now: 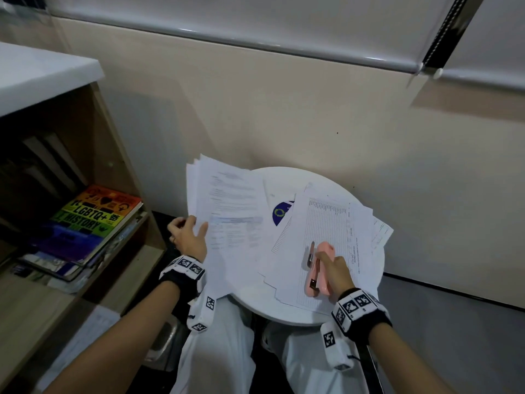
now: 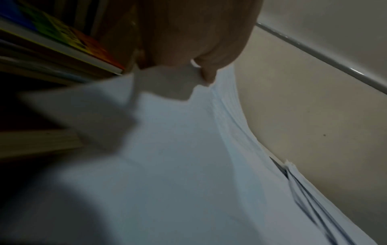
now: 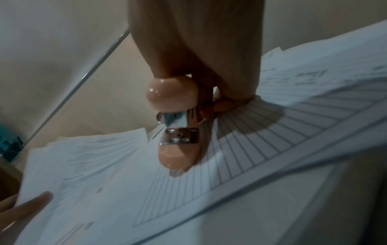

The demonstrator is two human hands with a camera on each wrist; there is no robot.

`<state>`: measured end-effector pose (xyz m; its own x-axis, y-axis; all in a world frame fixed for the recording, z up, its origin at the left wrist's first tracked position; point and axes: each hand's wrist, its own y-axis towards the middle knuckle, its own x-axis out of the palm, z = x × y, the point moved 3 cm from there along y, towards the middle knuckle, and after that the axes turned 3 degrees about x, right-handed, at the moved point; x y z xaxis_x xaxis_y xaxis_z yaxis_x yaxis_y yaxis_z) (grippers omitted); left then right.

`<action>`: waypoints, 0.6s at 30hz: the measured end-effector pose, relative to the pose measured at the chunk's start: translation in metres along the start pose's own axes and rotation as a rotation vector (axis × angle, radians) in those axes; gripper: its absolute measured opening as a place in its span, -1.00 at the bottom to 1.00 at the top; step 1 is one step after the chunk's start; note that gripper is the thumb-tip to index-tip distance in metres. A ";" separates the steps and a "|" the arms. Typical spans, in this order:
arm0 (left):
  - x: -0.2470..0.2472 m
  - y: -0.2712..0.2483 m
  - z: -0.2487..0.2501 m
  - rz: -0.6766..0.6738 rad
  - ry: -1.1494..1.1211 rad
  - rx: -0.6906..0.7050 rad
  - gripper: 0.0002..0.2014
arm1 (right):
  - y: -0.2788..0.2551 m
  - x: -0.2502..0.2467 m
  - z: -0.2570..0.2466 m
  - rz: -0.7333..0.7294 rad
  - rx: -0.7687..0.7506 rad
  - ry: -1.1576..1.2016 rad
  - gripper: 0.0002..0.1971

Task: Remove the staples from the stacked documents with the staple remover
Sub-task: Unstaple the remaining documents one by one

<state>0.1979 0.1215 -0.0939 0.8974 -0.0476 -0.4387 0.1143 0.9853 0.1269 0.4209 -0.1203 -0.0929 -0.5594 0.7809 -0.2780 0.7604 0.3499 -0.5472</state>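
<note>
- A wooden bookshelf [image 1: 119, 155] holding a rainbow-covered book [image 1: 93, 220] stands left of the round white counter [image 1: 287, 314].
- White printed documents [image 1: 326, 231] lie fanned across the counter.
- The left hand [image 1: 189, 236] pinches one sheaf; the right hand [image 1: 331, 270] grips a pink plastic stapler-shaped staple remover [image 1: 318, 273].

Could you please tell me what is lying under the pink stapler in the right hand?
Under the pink stapler lies a gridded sheet atop overlapping papers on the round white table. Anything beneath them is covered.

Pink staple remover [image 1: 317, 268] on fanned documents [image 1: 326, 231]
</note>
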 end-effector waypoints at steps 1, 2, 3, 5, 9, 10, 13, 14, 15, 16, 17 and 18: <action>-0.007 0.000 -0.002 -0.011 -0.099 0.055 -0.82 | 0.000 -0.001 0.001 -0.005 0.002 0.000 -0.56; -0.015 0.001 -0.002 -0.038 -0.191 0.102 -0.86 | -0.001 -0.001 0.001 -0.006 0.005 0.001 -0.57; -0.023 0.001 0.000 -0.072 -0.257 0.143 -0.91 | -0.001 -0.001 0.001 -0.006 0.004 0.004 -0.57; -0.040 0.004 0.009 -0.077 -0.297 0.211 -0.91 | -0.002 0.000 0.000 0.003 0.001 -0.001 -0.56; -0.069 0.005 0.044 -0.079 -0.582 0.273 -0.62 | -0.004 0.000 -0.001 0.012 0.000 0.008 -0.56; -0.074 0.004 0.050 -0.116 -0.663 0.261 -0.49 | -0.005 0.000 -0.002 0.012 0.007 0.011 -0.56; -0.080 -0.003 0.060 -0.240 -0.737 0.178 -0.40 | -0.003 -0.003 0.000 0.009 0.025 0.029 -0.48; -0.080 -0.007 0.059 -0.277 -0.747 0.143 -0.46 | 0.001 -0.005 0.003 0.011 0.034 0.036 -0.42; -0.078 -0.013 0.056 -0.311 -0.774 0.106 -0.50 | 0.015 -0.007 0.012 0.014 0.039 0.049 -0.34; -0.074 -0.020 0.051 -0.330 -0.817 0.040 -0.53 | 0.013 -0.009 0.012 0.026 0.049 0.068 -0.27; -0.069 -0.029 0.045 -0.340 -0.864 -0.046 -0.59 | 0.007 -0.009 0.009 0.026 0.057 0.092 -0.24; -0.064 -0.039 0.037 -0.350 -0.864 -0.113 -0.65 | -0.006 -0.009 0.003 0.031 0.070 0.116 -0.31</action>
<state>0.1519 0.0798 -0.0375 0.8306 -0.4048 0.3824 0.4359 0.9000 0.0059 0.4207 -0.1308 -0.0894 -0.4912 0.8467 -0.2044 0.7493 0.2911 -0.5948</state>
